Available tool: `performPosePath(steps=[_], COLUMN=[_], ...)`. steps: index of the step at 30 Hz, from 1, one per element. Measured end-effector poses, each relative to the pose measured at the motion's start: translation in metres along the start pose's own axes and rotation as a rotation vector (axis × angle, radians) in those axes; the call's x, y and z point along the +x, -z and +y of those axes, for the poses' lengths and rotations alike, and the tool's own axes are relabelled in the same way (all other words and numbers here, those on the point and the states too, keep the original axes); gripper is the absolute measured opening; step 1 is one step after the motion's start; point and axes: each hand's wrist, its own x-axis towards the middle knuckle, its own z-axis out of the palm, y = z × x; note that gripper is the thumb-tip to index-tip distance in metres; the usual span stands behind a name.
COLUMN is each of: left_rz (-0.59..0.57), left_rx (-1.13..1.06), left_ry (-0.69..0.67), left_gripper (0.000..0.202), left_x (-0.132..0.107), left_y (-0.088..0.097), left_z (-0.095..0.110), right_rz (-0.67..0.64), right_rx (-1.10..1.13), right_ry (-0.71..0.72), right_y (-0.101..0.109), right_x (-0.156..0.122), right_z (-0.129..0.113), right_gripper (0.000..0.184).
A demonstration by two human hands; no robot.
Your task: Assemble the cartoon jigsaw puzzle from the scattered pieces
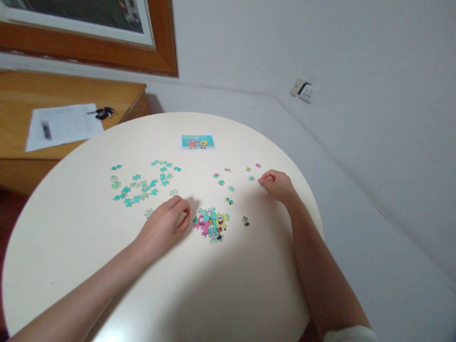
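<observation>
Stretched both bare arms (103,278) forward, well apart. Slanted the left forearm (114,268) up from the lower left corner, nearly straight through the left wrist (137,247), into the left hand (166,218). Turned its back upward, rounded the left fingers (182,203) over, and curved the left thumb (184,228) toward them in a loose ring. Angled the right forearm (317,247) in from the lower right and bent inward at the right wrist (292,199). Pointed the right hand (278,184) leftward, farther out than the left, with the foremost fingertips (263,180) close to the thumb, contact too small to make out.
</observation>
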Motion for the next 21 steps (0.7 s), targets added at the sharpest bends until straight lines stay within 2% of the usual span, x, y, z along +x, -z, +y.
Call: performPosePath(steps=[8, 13, 21], left_rz=[-0.016, -0.029, 0.060], left_rx=[0.025, 0.022, -0.005], left_ry=[0.037, 0.142, 0.264], left_gripper=[0.013, 0.007, 0.012], left_x=[0.003, 0.007, 0.015], left_y=[0.000, 0.008, 0.026], left_z=[-0.005, -0.012, -0.032], right_rz=[-0.019, -0.016, 0.031], right_rx=[-0.002, -0.010, 0.008], right_ry=[0.010, -0.022, 0.006], right_y=[-0.001, -0.001, -0.005], right_x=[-0.002, -0.004, -0.003], right_z=[-0.003, -0.009, -0.008], right_gripper=[0.011, 0.011, 0.010])
